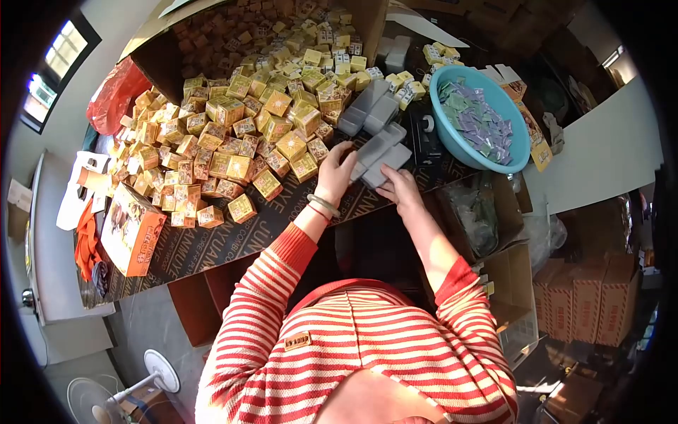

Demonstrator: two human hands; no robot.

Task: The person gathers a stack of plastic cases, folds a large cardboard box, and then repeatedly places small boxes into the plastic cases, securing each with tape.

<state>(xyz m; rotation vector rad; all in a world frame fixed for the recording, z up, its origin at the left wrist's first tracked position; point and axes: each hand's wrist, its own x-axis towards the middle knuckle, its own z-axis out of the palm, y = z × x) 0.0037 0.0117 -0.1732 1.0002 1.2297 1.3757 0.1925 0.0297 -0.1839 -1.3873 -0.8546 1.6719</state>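
Note:
Several clear, greyish plastic boxes lie close together at the table's front edge, between my two hands. My left hand is at their left end, thumb and forefinger apart, with nothing plainly held between them. A bangle sits on that wrist. From the right, my right hand has its fingers closed on the near end of the lowest plastic box. More of these clear boxes lie just beyond. To the left spreads a big heap of small gold cartons, some close to my left hand.
A large cardboard box on its side spills cartons onto the dark printed table. A turquoise basin of small purple and green packets stands right, beside a black device. An orange printed box stands left. Open cardboard boxes sit below.

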